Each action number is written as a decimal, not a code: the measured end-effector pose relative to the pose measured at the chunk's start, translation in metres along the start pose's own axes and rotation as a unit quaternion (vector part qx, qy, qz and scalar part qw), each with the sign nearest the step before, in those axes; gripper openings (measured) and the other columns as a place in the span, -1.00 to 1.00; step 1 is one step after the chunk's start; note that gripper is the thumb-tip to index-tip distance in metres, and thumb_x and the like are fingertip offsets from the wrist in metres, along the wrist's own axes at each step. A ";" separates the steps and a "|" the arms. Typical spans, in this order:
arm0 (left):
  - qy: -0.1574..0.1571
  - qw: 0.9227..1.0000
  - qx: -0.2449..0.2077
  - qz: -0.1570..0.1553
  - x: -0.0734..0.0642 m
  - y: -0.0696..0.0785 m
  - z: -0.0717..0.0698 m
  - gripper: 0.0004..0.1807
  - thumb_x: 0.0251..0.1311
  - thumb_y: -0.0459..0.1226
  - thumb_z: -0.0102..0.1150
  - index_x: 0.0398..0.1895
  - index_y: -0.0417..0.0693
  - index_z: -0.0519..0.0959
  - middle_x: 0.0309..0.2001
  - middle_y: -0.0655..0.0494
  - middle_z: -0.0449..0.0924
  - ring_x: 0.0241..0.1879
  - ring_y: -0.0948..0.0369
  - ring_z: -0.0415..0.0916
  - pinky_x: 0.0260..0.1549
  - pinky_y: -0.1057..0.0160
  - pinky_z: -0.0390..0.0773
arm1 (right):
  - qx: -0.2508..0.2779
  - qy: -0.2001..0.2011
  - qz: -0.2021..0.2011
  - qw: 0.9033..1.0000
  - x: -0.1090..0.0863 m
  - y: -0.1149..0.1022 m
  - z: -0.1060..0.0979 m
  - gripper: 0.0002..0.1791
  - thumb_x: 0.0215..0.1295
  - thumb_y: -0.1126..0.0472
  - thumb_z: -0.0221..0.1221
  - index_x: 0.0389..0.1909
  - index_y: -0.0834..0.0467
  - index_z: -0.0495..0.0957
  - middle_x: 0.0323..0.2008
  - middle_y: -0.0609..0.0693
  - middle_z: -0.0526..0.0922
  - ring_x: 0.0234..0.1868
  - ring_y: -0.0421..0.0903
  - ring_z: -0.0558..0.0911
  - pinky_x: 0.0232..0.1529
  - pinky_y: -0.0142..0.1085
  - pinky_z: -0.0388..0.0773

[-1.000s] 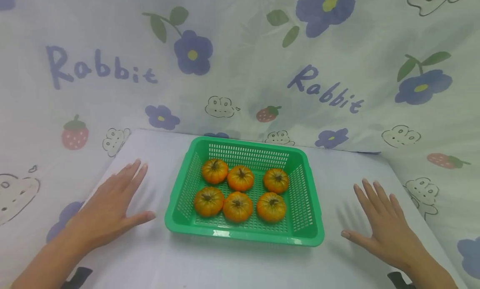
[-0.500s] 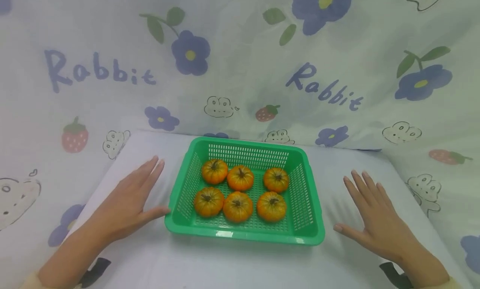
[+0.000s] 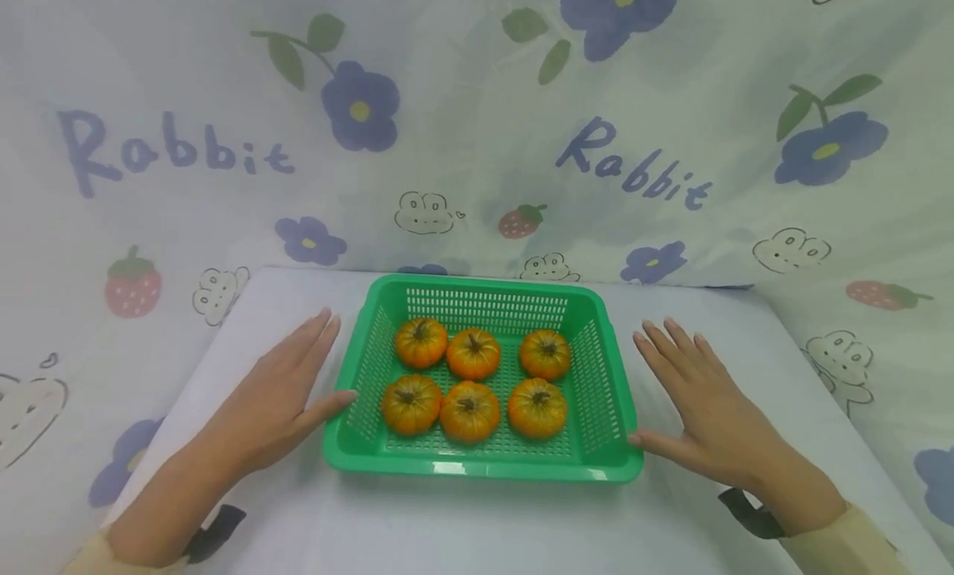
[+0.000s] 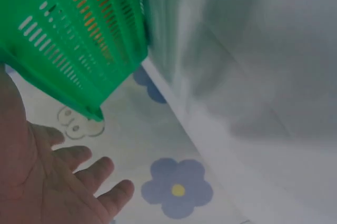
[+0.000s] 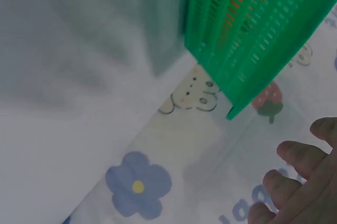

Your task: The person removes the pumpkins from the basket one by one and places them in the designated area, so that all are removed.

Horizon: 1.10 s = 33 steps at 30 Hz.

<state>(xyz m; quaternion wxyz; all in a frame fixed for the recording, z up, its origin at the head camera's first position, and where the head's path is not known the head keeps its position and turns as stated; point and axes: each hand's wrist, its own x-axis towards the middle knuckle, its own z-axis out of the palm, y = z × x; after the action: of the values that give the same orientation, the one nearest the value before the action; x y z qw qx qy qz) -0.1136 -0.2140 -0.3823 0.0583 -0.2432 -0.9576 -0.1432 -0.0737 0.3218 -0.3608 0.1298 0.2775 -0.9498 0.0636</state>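
Observation:
A green plastic basket (image 3: 477, 467) with slotted walls stands on the white table, holding several small orange pumpkins (image 3: 469, 411) in two rows. My left hand (image 3: 276, 405) is beside the basket's left wall, fingers straight, its thumb over the left rim in the head view. On the opposite side, my right hand (image 3: 711, 417) has its fingers spread and its thumb tip right at the right rim. The left wrist view shows the basket's side (image 4: 79, 40) above the open palm (image 4: 47, 182). In the right wrist view, the loosely extended fingers (image 5: 295, 158) lie below the rim.
The white tabletop (image 3: 477, 525) extends in front of the basket and to both sides. Behind it hangs a pale cloth (image 3: 462, 86) printed with flowers, strawberries, rabbits and lettering. A dark strap (image 3: 216, 532) shows at the left wrist.
Both hands have moved inward, the left one rightward and the right one leftward, up to the basket's side rims. The basket and pumpkins stay in place, while the head view has shifted slightly.

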 end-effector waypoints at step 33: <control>-0.105 0.956 -0.168 -0.217 0.049 0.045 0.007 -0.29 0.53 -0.20 -0.28 0.56 -0.50 -0.10 -0.35 -0.17 0.53 -0.60 0.10 0.49 -0.68 0.19 0.55 | 0.046 -0.113 -0.046 0.991 0.073 -0.052 0.040 -0.21 0.20 -0.29 0.45 0.29 0.13 0.57 0.14 -0.02 0.68 0.14 -0.01 0.66 0.12 -0.03 0.67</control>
<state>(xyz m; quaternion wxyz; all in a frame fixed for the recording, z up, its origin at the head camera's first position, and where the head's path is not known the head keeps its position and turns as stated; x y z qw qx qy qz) -0.1351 -0.1524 -0.3686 -0.1167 -0.0495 -0.9500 -0.2853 -0.1131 0.2328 -0.3760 0.0113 0.3315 -0.9408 0.0692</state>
